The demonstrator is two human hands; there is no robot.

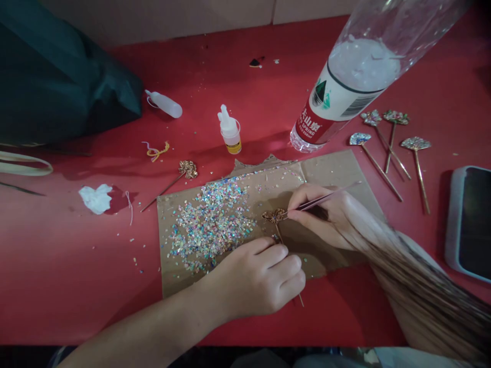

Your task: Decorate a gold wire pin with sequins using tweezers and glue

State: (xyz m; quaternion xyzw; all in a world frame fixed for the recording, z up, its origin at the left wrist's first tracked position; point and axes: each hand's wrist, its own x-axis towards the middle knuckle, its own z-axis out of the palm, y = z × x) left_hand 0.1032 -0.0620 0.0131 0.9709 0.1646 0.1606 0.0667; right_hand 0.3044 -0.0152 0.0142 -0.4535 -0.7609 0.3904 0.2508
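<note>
My left hand (261, 278) is closed around the thin stem of a gold hairpin (274, 216), whose butterfly-shaped head rests on a sheet of cardboard (337, 168). My right hand (326, 214) pinches a pair of slim tweezers (330, 198), with their tip touching the hairpin's head. A heap of iridescent shell chips (210, 222) is spread over the cardboard's left half. Long hair hangs over my right forearm.
A red table (76, 255) holds a clear plastic bottle (345, 92), a small glue bottle (230, 130), a dropper bottle (164, 104), another gold hairpin (180, 176), several decorated hairpins (391, 143), white tissue (95, 198), a phone (470, 222) and a dark bag (57, 76).
</note>
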